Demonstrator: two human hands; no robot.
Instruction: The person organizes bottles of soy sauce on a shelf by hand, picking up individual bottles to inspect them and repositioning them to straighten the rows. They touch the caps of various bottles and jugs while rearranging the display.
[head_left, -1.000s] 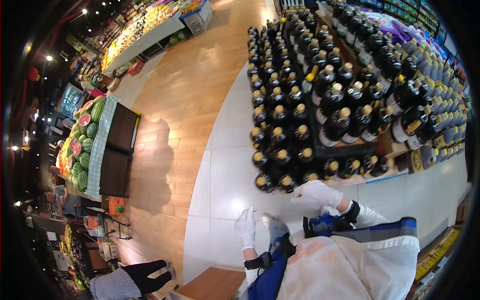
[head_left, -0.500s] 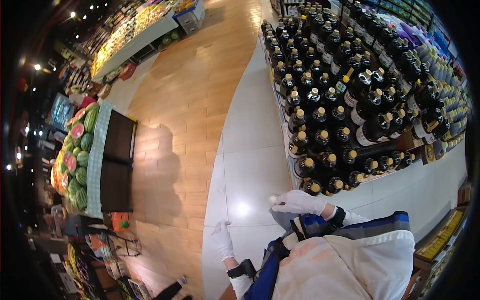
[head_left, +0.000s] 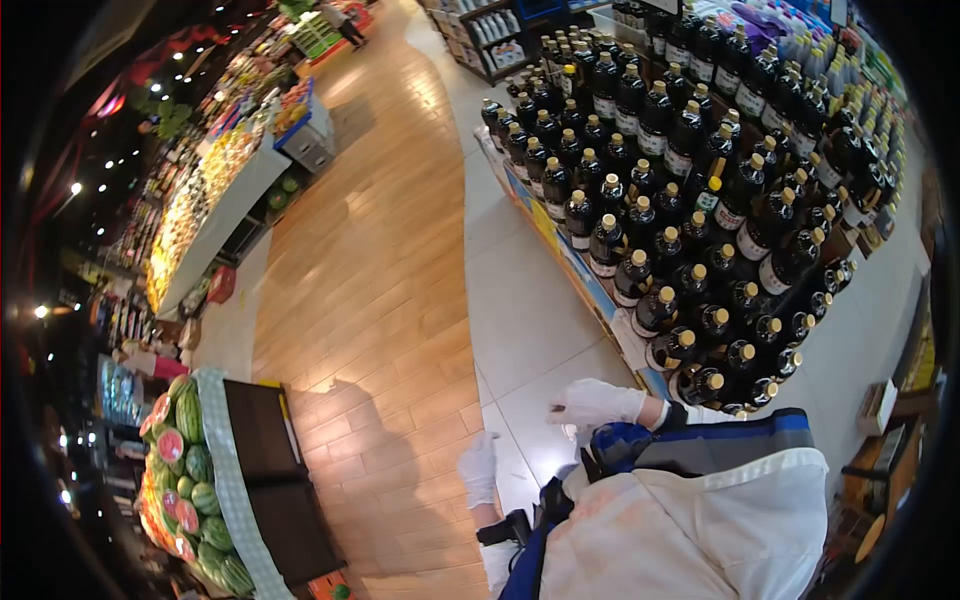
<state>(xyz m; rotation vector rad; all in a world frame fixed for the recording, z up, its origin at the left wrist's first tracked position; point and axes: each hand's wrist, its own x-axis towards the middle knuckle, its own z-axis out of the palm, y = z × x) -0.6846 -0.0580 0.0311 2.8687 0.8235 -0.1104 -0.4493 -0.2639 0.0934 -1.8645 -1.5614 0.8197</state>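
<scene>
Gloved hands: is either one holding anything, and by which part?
The left hand is open and empty. The right hand may pinch something tiny at its fingertips, but that is too small to tell.

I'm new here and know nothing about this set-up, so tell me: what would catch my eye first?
The big stepped display of dark bottles with yellow caps fills the upper right. At lower left sits a stand of green striped watermelons, some cut open to show red. Low in the middle, the person's white-gloved left hand and right hand hover near the display's front corner.
</scene>
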